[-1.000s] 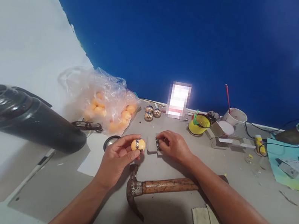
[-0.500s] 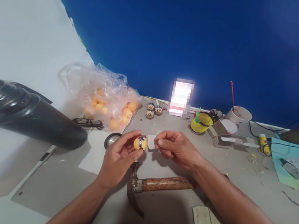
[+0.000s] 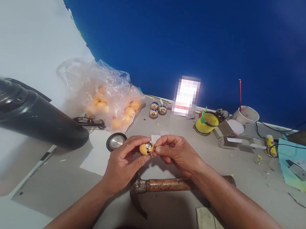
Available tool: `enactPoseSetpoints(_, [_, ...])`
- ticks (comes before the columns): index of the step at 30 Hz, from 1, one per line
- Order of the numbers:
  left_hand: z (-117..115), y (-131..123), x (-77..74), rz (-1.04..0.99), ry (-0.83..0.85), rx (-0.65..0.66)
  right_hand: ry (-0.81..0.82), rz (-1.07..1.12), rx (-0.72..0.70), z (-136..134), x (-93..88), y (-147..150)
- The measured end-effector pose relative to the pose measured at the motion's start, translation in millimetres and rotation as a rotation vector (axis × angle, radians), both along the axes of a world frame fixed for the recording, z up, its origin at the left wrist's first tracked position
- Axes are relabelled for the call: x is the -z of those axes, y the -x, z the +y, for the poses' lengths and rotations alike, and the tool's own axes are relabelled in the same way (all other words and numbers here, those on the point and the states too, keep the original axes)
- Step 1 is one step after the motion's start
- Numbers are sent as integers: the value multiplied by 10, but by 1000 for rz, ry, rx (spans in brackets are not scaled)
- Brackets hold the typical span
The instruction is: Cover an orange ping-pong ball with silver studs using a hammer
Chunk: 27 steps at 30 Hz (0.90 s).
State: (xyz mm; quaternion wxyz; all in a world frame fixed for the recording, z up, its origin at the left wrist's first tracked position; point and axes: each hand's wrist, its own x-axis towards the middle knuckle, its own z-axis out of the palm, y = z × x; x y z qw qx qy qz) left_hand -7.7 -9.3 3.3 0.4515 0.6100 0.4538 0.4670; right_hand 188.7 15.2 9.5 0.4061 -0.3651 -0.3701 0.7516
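Note:
My left hand (image 3: 125, 160) is closed round a small orange-yellow ball (image 3: 145, 149), pinched between thumb and fingers. Shiny silver pieces cover part of the ball's face. At the ball's right side, my right hand (image 3: 174, 153) has thumb and forefinger pressed together, touching or almost touching it; anything between those fingertips is too small to make out. Just behind the fingers shows a small white piece (image 3: 155, 138). Under both hands lies a claw hammer (image 3: 166, 185) with a worn wooden handle, partly hidden by my right forearm.
A plastic bag of orange balls (image 3: 105, 98) and a dark cylinder (image 3: 37, 118) lie left. Silver-covered balls (image 3: 153, 112) sit behind, near a bright blurred screen (image 3: 185, 96). Rightward are a yellow pot (image 3: 205, 126), a white cup (image 3: 245, 115) and a glue stick (image 3: 271, 145). A round lid (image 3: 116, 142) is beside my left hand.
My right hand has come left to the ball. The ball has turned in my left fingers, so its silver pieces face differently. The view has shifted slightly.

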Motion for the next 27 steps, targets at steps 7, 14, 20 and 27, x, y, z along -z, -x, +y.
enactPoseSetpoints(7, [12,-6,-11,47,-57,3,3,-66,0,11,-53,0])
enactPoseSetpoints(14, [10,-10,-5,88,-90,-21,-13,-147,15,11,-27,-3])
enactPoseSetpoints(20, [-2,-15,46,137,-150,-33,-32,-197,11,21,-68,-20])
enactPoseSetpoints(27, [-24,-21,-26,8,-68,-143,-54,-258,-22,-37,-18,76])
